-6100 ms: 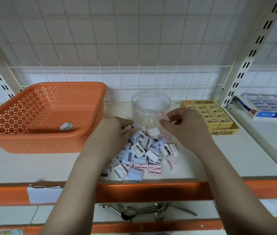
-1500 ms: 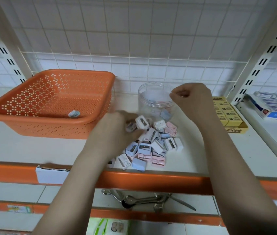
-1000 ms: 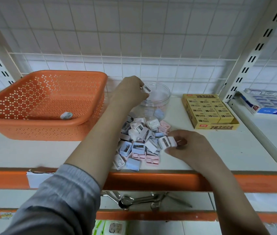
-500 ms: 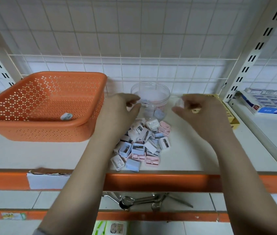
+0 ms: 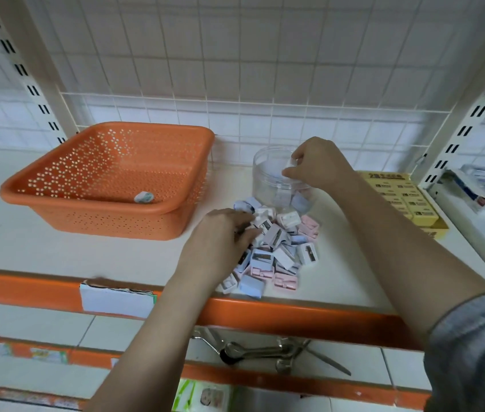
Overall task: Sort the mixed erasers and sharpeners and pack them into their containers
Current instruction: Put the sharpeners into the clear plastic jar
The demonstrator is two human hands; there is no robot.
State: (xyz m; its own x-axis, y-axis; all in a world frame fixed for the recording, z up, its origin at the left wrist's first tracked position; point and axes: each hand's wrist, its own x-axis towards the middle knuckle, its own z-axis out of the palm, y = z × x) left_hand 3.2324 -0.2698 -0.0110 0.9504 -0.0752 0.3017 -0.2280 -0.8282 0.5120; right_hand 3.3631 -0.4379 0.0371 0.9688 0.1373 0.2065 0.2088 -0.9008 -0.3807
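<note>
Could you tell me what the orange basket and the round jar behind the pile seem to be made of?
The orange basket looks like moulded plastic, slightly glossy, with perforated walls. The round jar seems clear plastic, possibly glass: sharpeners show through its wall.

On the shelf (image 5: 57, 251), the basket (image 5: 110, 200) sits toward the left with one small item (image 5: 144, 197) in it. The jar (image 5: 271, 179) stands right of it near the back edge, sharpeners inside. The pile of sharpeners (image 5: 277, 248) lies before the jar, reaching the front edge. The box of erasers (image 5: 398, 200) sits at the right edge.
</note>
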